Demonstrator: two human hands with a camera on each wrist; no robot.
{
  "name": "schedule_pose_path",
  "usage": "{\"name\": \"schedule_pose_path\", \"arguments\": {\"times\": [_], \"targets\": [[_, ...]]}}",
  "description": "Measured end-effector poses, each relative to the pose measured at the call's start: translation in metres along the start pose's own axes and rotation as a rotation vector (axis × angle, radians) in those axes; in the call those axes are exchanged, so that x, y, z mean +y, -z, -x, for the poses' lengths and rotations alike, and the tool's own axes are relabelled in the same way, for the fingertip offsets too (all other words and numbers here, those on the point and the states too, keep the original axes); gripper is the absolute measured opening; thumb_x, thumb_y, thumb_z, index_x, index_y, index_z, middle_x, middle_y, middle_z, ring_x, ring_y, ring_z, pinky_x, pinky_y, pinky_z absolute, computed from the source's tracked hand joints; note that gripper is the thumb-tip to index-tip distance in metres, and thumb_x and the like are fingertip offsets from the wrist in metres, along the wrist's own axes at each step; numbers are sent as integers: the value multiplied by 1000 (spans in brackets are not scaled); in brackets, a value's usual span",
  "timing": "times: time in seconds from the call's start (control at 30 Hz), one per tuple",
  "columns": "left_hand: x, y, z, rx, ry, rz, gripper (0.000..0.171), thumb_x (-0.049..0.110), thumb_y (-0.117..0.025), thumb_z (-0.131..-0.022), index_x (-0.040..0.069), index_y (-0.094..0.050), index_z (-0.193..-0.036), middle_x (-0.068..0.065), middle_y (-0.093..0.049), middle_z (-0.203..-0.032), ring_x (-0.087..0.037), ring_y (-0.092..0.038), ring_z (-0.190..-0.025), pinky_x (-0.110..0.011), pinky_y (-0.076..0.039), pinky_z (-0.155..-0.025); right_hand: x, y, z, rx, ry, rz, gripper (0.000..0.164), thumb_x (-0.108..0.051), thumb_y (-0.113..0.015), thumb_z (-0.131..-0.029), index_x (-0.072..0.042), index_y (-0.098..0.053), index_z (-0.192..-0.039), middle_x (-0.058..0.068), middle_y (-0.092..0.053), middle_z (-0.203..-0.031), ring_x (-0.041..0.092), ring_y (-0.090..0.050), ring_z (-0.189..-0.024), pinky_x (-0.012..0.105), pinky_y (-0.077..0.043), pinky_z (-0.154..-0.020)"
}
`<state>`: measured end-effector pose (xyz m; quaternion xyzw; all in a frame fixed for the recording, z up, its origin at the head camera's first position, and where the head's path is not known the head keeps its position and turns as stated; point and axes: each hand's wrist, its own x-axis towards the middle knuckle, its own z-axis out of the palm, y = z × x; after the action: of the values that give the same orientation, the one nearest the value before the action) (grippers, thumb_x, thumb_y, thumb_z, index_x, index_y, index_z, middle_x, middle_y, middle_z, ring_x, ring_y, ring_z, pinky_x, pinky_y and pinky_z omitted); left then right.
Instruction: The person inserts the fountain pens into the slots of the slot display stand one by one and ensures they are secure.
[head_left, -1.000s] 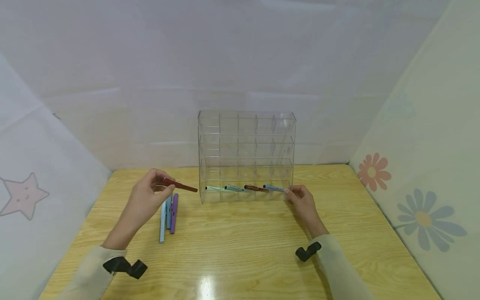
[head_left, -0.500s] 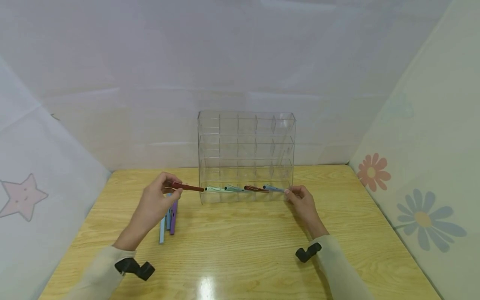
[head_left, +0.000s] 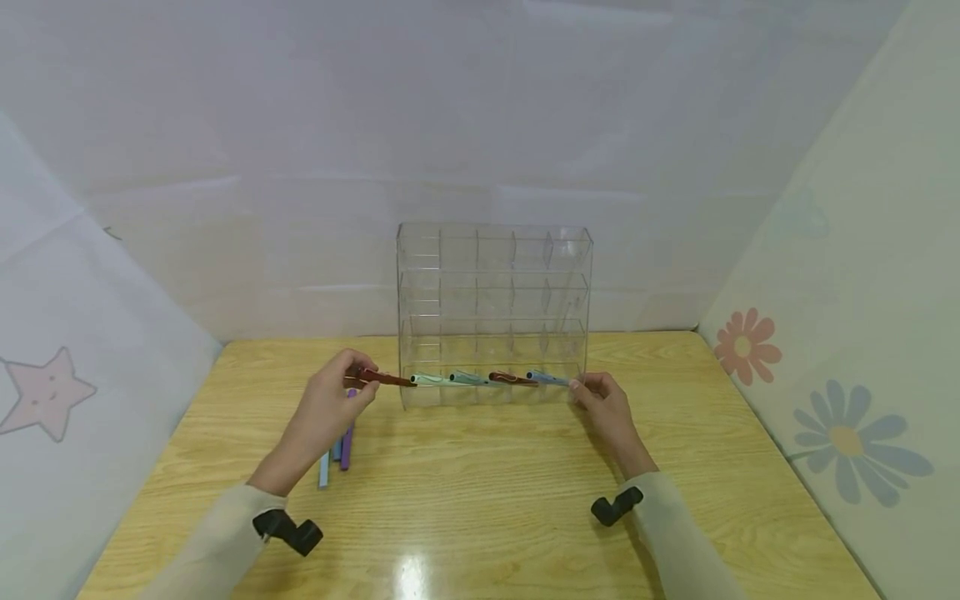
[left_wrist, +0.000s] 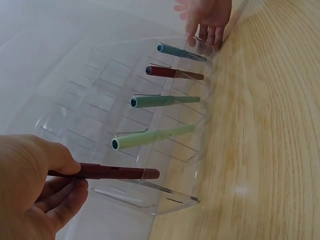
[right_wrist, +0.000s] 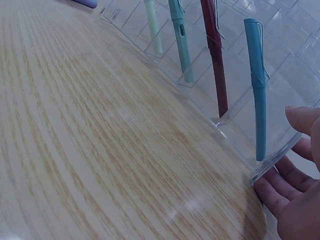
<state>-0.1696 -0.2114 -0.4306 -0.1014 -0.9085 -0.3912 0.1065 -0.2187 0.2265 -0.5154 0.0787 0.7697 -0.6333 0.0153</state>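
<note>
My left hand [head_left: 333, 400] pinches a dark red pen [left_wrist: 115, 172] between thumb and fingers. The pen's lower end overlaps the leftmost bottom compartment of a clear acrylic pen rack [head_left: 495, 301]. At the rack's lower right corner, my right hand [head_left: 609, 410] grips the side, thumb toward the front. Along the bottom row lean a light green pen [left_wrist: 150, 138], a teal-green pen [left_wrist: 160, 101], another dark red pen [left_wrist: 172, 73] and a blue pen [right_wrist: 257, 90] closest to the right hand.
On the wooden table [head_left: 480, 500], a purple pen [head_left: 347, 446] and two blue pens lie below the left hand, partly hidden by it. A pale cloth wall [head_left: 480, 125] stands right behind the rack. Printed cloth [head_left: 847, 250] closes off the right side.
My left hand has moved right with the dark red pen, bringing its end from beside the rack to the leftmost bottom compartment. The right hand has stayed at the rack's corner.
</note>
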Motion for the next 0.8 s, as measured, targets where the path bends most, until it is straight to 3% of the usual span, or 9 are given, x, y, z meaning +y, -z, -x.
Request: {"name": "schedule_pose_path", "arguments": {"times": [0.23,0.53,0.8], "targets": [[-4,-8,-3,-6,-21,-9,23,3,-73,-99,5,-64,-120,-14,-73,-118,-32,-74,-105,-45,-63,-86,1,0,4,3,30,7,40,-32,-65,-108,-4,-57,-137,13,-63,-140,34,-62,-133,44,-55,-109],[-4,-15,-4,-7,-40,-21,23,2,-72,-99,3,-64,-120,-14,-72,-118,-33,-73,-107,-46,-63,-88,-13,0,12,-14,20,6,35,-24,-63,-109,0,-57,-134,16,-63,-138,39,-62,-131,50,-54,-110],[-6,-21,-7,-9,-44,-39,21,-1,-72,-98,3,-65,-117,-15,-72,-116,-34,-73,-106,-51,-63,-90,5,-1,1,20,72,20,39,-33,-67,-107,-4,-59,-132,13,-65,-134,23,-67,-119,33,-58,-100]]}}
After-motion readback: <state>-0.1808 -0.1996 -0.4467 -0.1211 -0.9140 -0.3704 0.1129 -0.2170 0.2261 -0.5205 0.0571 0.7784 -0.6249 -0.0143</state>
